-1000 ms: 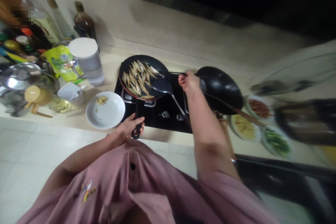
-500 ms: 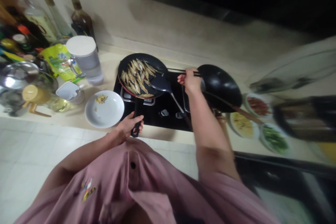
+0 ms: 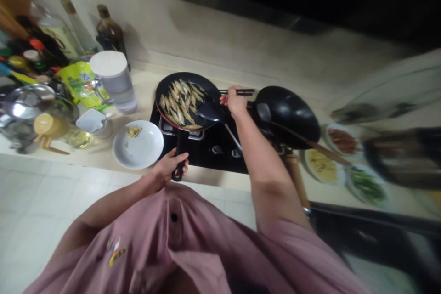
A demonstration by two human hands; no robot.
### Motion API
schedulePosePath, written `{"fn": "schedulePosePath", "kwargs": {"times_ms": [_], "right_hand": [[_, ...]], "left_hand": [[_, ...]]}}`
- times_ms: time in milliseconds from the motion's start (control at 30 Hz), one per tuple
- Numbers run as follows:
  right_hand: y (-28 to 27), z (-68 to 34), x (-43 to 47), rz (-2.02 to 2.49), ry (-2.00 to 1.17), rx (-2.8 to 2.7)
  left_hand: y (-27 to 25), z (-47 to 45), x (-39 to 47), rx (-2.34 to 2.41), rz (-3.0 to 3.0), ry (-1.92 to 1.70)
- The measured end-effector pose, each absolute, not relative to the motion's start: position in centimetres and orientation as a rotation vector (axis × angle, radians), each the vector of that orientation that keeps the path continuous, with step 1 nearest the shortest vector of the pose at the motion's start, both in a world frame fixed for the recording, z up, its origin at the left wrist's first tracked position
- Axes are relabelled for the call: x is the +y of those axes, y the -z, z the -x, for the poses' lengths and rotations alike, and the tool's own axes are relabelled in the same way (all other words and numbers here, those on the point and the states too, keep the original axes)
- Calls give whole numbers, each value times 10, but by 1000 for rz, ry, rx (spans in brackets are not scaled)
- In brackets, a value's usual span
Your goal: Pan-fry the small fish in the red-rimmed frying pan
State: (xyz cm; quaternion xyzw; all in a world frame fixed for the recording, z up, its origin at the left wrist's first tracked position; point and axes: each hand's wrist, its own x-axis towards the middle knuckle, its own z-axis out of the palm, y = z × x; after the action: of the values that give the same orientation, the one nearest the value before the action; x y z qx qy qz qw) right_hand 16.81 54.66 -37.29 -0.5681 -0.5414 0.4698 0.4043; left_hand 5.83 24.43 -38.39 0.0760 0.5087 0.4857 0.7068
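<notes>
My left hand [image 3: 173, 165] is closed round the black handle of a frying pan [image 3: 203, 81] on the left side of the stove. Several small browned fish [image 3: 182, 102] lie in the pan. A spatula [image 3: 212, 112] rests with its dark blade over the pan's right rim and its metal shaft slanting down to the right, partly behind my arm. My right hand [image 3: 234, 100] grips a pair of dark chopsticks [image 3: 246, 91] near the pan's right edge. Their tips point left over the pan, close to the fish; whether they touch cannot be made out.
Right of the pan sits a black wok [image 3: 285, 115] with a wooden-handled utensil. Beyond it are plates of yellow slices [image 3: 322, 165], red pieces [image 3: 342, 140] and green pieces [image 3: 367, 185]. Leftward stand a white plate [image 3: 144, 154] with chopped bits, a water pitcher [image 3: 115, 82] and several bottles.
My right hand has moved left with the chopsticks, bringing their tips over the pan. My left hand still holds the pan's handle, and the view has shifted slightly.
</notes>
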Motion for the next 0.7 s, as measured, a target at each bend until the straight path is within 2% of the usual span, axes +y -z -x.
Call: {"fn": "schedulePosePath", "kwargs": {"times_ms": [233,700], "right_hand": [[364,-187,533,1316,-1136,-1646],[351,-185,526,1315,-1084,-1478]], "left_hand": [[373,-57,247,1151,-166,-1016],[371,-49,245,1286,-169,-1065]]}}
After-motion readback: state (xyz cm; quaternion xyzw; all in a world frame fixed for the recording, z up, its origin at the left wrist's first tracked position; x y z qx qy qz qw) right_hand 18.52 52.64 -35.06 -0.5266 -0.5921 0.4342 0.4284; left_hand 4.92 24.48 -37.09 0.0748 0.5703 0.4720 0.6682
